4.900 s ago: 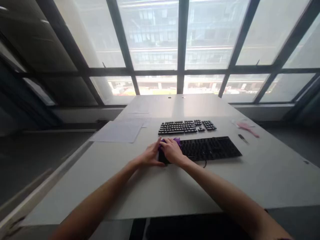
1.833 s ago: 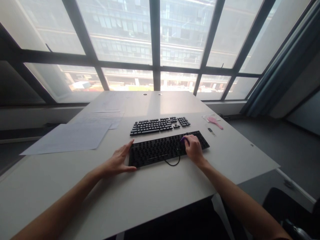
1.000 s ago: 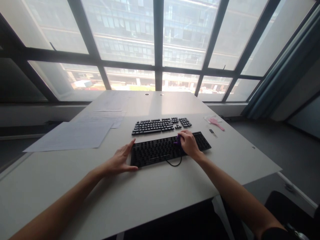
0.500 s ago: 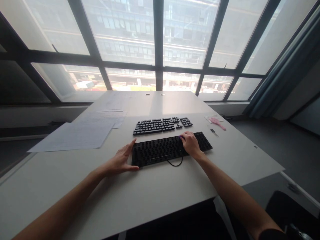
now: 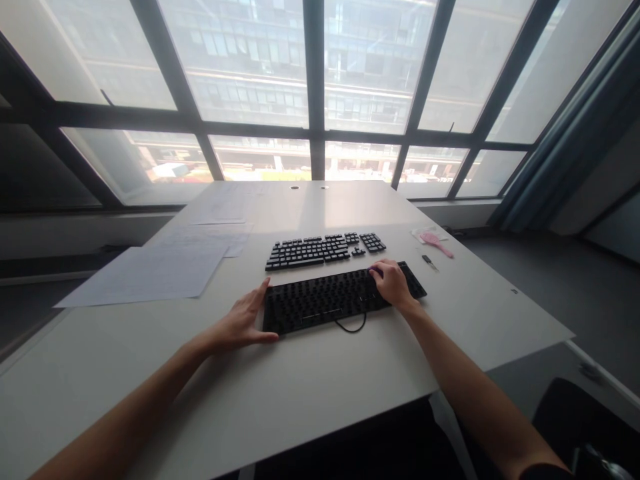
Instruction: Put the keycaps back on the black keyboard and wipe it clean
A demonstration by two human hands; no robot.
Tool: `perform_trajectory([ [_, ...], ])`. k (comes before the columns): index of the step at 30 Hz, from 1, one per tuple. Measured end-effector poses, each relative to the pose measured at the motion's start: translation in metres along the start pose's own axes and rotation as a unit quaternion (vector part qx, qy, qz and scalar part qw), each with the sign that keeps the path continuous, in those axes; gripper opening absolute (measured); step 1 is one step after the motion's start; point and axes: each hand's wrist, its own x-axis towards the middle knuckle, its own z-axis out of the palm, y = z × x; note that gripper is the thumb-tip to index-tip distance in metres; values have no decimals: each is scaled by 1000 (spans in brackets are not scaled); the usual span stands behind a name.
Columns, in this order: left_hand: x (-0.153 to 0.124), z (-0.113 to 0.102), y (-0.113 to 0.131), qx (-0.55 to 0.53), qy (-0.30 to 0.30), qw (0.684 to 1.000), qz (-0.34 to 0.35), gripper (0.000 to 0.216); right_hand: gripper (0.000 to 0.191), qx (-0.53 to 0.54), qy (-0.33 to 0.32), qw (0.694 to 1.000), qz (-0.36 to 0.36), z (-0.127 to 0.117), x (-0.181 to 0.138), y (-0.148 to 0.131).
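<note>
A black keyboard [image 5: 325,300], its keycaps off, lies across the white table [image 5: 300,393]. My left hand [image 5: 243,323] rests flat against the keyboard's left end with the fingers stretched out. My right hand [image 5: 393,283] lies on the keyboard's right part with the fingers curled down. They are closed over a small purple lump that showed in the earlier frames and is now hidden under the hand. A set of black keycaps [image 5: 325,248] is laid out in keyboard order just behind. A cable loop [image 5: 351,327] hangs off the front edge.
Sheets of paper [image 5: 145,270] lie at the left of the table. A pink brush [image 5: 436,241] and a small dark tool [image 5: 429,261] lie to the right of the keycaps. A dark chair [image 5: 575,413] stands past the table's right corner. Large windows fill the background.
My right hand has slid right along the keyboard, from its left end to its right part, with the purple lump under it. My left hand has stayed at the left end.
</note>
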Motion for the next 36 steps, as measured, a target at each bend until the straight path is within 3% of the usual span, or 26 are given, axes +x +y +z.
perform_trajectory([
  [7, 0, 1, -4, 10, -3, 1000, 13, 126, 13, 116, -51, 986, -108, -2, -20, -29],
  [12, 0, 0, -4, 14, 5, 1000, 9, 126, 18, 160, 40, 981, -100, 8, -23, -60],
  [14, -1, -1, -4, 15, -4, 1000, 9, 126, 20, 177, 49, 977, -110, 10, -23, -74],
  [19, -3, -8, 2, 14, -6, 999, 30, 122, 37, 177, -47, 957, -226, 22, -30, -117],
  [22, -1, -16, 22, 21, 57, 997, 53, 109, 38, 150, -58, 963, -217, 24, -35, -130],
  [25, 2, -18, 56, 19, 126, 987, 94, 79, 24, 86, -19, 990, -113, 17, -40, -124],
  [28, 5, -10, 92, 8, 130, 978, 162, 55, 25, 17, -34, 998, -58, 8, -47, -111],
  [32, 6, 2, 120, -6, 136, 965, 226, 48, 21, 59, -122, 983, -124, 7, -56, -113],
  [36, 5, 1, 119, -23, 178, 965, 190, 54, 21, 120, -86, 976, -163, 17, -45, -138],
])
